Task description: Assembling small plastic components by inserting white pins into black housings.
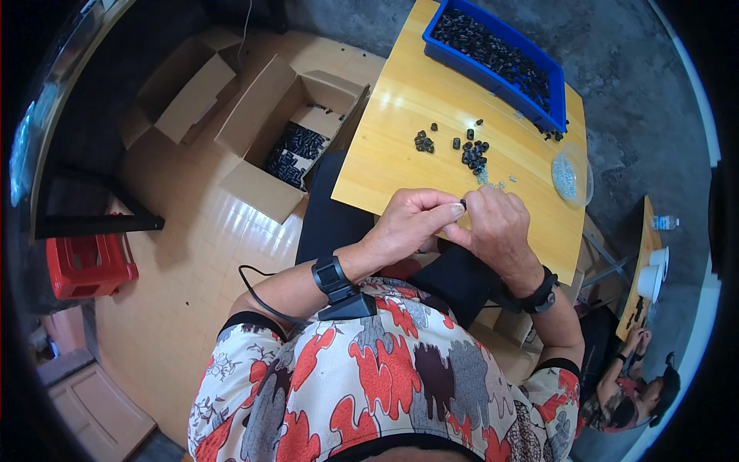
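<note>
Left hand (412,223) pinches small black piece (463,204) over near side of table (385,158); right hand (499,227) curled against it, grip hidden, can't tell. Step looks like two-handed fitting; next move likely calls for steady fingertips.

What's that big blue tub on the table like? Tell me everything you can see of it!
The blue tub is long, rectangular and open-topped, with a rim, and looks like plastic. It's heaped with small black pieces. It sits flat, slanting across the far end of the yellow table. A few loose black pieces lie by its near right corner. Nobody is touching it.
</note>
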The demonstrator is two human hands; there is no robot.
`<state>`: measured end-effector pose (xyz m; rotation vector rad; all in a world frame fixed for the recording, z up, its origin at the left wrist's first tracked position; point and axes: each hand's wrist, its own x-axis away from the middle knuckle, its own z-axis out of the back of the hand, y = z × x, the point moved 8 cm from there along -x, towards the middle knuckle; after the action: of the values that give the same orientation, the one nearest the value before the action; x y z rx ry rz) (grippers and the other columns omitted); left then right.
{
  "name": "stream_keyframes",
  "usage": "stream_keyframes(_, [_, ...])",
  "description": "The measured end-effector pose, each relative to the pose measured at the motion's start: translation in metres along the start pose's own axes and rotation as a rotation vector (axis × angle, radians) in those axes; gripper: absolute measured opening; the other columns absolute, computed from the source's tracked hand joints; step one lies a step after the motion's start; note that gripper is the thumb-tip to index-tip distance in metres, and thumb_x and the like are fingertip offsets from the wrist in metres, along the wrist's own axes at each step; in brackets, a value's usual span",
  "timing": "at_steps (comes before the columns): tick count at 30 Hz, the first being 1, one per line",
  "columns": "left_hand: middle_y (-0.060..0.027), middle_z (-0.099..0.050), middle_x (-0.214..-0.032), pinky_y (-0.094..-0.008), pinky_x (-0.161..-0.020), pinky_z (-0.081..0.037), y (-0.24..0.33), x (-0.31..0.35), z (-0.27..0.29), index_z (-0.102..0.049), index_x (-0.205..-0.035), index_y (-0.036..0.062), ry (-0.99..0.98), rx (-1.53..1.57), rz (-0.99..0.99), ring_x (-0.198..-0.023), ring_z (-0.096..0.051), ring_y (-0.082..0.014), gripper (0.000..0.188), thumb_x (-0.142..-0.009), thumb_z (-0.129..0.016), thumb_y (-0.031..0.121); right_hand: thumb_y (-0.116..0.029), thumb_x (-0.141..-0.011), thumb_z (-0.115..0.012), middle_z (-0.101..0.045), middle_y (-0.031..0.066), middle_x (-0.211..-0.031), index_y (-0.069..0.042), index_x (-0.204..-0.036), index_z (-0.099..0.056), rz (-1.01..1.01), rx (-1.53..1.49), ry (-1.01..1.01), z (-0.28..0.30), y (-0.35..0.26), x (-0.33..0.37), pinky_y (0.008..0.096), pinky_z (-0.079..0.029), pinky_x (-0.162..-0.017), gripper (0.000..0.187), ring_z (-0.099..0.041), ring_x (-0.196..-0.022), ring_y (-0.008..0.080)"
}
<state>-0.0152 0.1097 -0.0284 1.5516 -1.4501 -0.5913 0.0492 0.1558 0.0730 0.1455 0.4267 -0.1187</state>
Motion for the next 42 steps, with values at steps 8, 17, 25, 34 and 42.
stream_keyframes(8, [-0.0011,-0.065,-0.081,-0.0188,-0.067,-0.049,-0.004,-0.002,0.001,-0.065,-0.101,-0.0015,0.028,0.028,-0.028,-0.074,-0.059,-0.0044,0.022,-0.092,-0.058,0.017,-0.041,-0.064,-0.07,-0.038,0.004,-0.06,-0.011,-0.066,-0.042,-0.003,0.065,0.012,-0.001,-0.002,0.001,0.0327,-0.033,-0.049,0.041,-0.045,-0.052,0.0192])
stream_keyframes(17, [-0.0018,-0.066,-0.082,-0.0207,-0.068,-0.048,-0.007,-0.01,0.008,-0.067,-0.097,-0.0012,-0.08,-0.105,0.05,-0.074,-0.058,-0.0049,0.022,-0.093,-0.057,0.017,-0.042,-0.064,-0.069,-0.038,0.004,-0.058,-0.011,-0.063,-0.042,0.051,0.031,-0.003,-0.009,0.002,0.0,0.0339,-0.034,-0.047,0.041,-0.046,-0.05,0.0197])
stream_keyframes(25, [-0.0003,-0.064,-0.075,-0.0202,-0.064,-0.047,-0.02,-0.001,0.006,-0.069,-0.088,0.0039,-0.182,-0.045,0.244,-0.068,-0.057,-0.0056,0.021,-0.091,-0.06,0.023,-0.047,-0.066,-0.069,-0.038,0.0033,-0.056,-0.011,-0.06,-0.041,0.096,-0.109,-0.021,-0.013,-0.001,0.005,0.0339,-0.034,-0.046,0.045,-0.047,-0.048,0.0196])
stream_keyframes(34, [-0.0015,-0.064,-0.072,-0.0193,-0.059,-0.047,-0.012,0.01,-0.004,-0.068,-0.085,0.0005,-0.297,-0.25,0.19,-0.066,-0.057,-0.0048,0.02,-0.09,-0.062,0.018,-0.042,-0.069,-0.067,-0.039,0.0038,-0.056,-0.011,-0.063,-0.041,0.159,-0.165,-0.067,-0.016,-0.012,0.018,0.0338,-0.033,-0.046,0.041,-0.047,-0.048,0.0203])
stream_keyframes(42, [-0.0013,-0.063,-0.067,-0.0198,-0.057,-0.047,0.007,0.004,-0.003,-0.068,-0.082,-0.001,-0.313,-0.457,0.118,-0.062,-0.055,-0.0043,0.021,-0.089,-0.063,0.018,-0.048,-0.067,-0.068,-0.041,0.0042,-0.057,-0.011,-0.065,-0.041,0.184,-0.19,-0.085,-0.016,-0.013,0.015,0.034,-0.033,-0.048,0.045,-0.047,-0.049,0.0206])
